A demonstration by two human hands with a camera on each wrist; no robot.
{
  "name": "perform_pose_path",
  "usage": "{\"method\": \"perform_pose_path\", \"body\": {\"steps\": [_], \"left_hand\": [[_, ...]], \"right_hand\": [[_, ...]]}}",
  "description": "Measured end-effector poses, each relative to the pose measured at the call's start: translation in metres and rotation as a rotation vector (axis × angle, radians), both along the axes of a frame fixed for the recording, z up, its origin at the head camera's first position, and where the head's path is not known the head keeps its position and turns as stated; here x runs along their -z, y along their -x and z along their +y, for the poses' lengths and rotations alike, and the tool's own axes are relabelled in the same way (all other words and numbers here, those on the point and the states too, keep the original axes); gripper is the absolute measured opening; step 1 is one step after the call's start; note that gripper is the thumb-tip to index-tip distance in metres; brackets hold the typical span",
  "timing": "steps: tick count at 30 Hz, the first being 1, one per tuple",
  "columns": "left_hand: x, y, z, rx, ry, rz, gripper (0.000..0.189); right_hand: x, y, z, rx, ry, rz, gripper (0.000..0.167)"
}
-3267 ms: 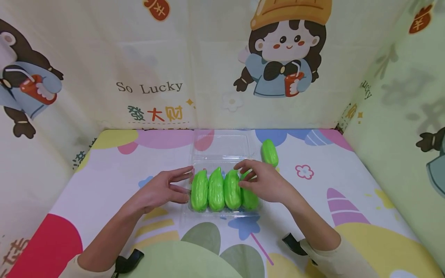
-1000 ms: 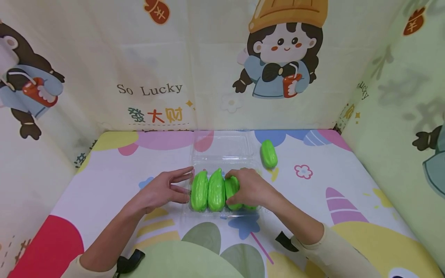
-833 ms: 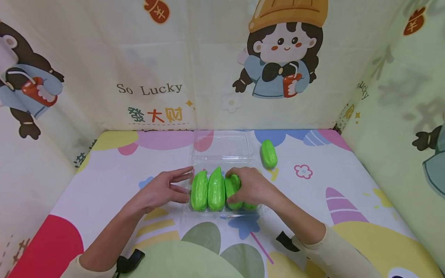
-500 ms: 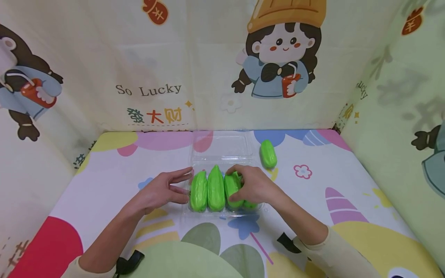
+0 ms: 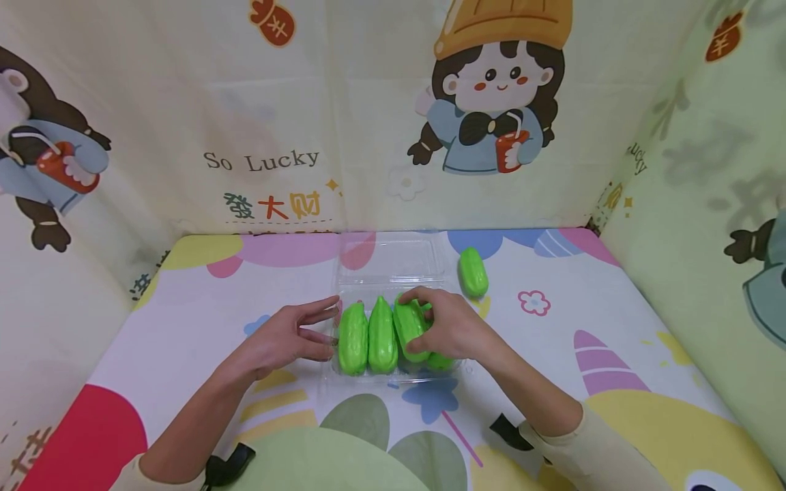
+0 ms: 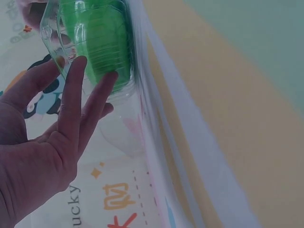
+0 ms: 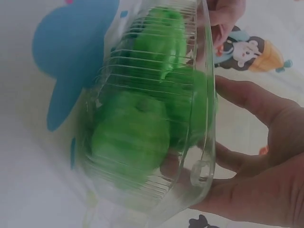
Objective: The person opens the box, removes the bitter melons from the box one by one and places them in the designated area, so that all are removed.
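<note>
Here, 1 green gourd point(image 5: 409, 331) tilts, pinched in right hand point(image 5: 451, 325); left hand point(image 5: 287, 339) splayed.

One clear plastic container point(image 5: 399, 373) lies open, lid folded back toward the far side, left hand point(image 5: 288, 341) at its left wall. It contains four glossy green gourds in a row: first gourd point(image 5: 353, 339), second gourd point(image 5: 383, 335), third gourd point(image 5: 410, 332) tilted, top leaning left, gripped by the right hand point(image 5: 453, 324), fourth gourd point(image 5: 440, 362) mostly hidden. A fifth gourd point(image 5: 473, 273) lies outside, right of the lid.
</note>
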State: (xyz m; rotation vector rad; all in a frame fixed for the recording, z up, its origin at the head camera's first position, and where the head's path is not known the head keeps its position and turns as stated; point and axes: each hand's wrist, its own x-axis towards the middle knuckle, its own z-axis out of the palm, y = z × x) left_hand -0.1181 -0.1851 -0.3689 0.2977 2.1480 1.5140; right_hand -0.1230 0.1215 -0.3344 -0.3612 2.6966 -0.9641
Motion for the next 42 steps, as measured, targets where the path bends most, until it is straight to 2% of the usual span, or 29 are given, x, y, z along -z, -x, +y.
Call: {"method": "perform_pose_path", "body": {"steps": [12,20,28,36,42], "left_hand": [[0.001,0.000,0.001,-0.016,-0.062,-0.050,0.088],[-0.002,0.000,0.003,-0.018,-0.061,-0.056,0.089],[-0.001,0.000,0.003,-0.016,-0.040,-0.044,0.089],[-0.002,0.000,0.002,0.000,-0.024,0.008,0.092],[0.000,0.000,0.002,0.005,-0.029,0.003,0.097]], "right_hand": [[-0.006,0.000,0.014,0.024,0.146,-0.044,0.066],[-0.015,0.004,0.035,0.014,0.234,-0.059,0.068],[-0.024,0.008,0.051,0.033,0.237,-0.048,0.067],[-0.034,0.012,0.070,0.070,0.262,-0.017,0.067],[-0.038,0.018,0.085,0.089,0.250,0.003,0.068]]}}
